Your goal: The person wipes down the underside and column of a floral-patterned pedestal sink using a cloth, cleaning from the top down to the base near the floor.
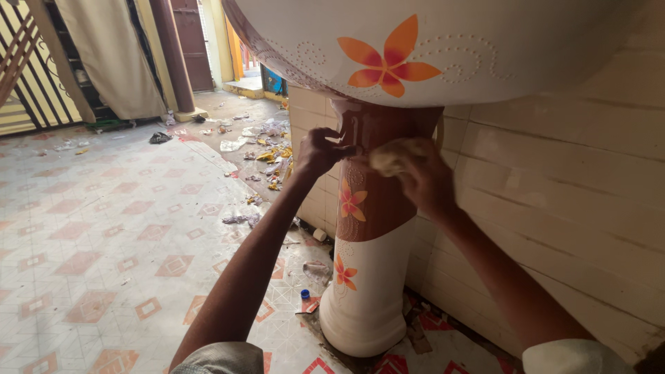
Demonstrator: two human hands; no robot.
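Note:
A ceramic pedestal (pixel 367 277), brown at the top and cream below with orange flowers, stands under a cream wash basin (pixel 443 41) that bears an orange flower. My left hand (pixel 317 151) grips the upper left side of the pedestal, fingers curled round its edge. My right hand (pixel 424 181) presses a pale lump of putty-like material (pixel 389 156) against the top front of the pedestal, just under the basin.
A cream tiled wall (pixel 568 180) runs behind the pedestal. Litter and wrappers (pixel 267 149) lie along the wall's foot on the patterned floor tiles (pixel 104 235). A small blue cap (pixel 305 294) and debris sit near the base. A metal gate (pixel 28 76) and curtain stand at the back left.

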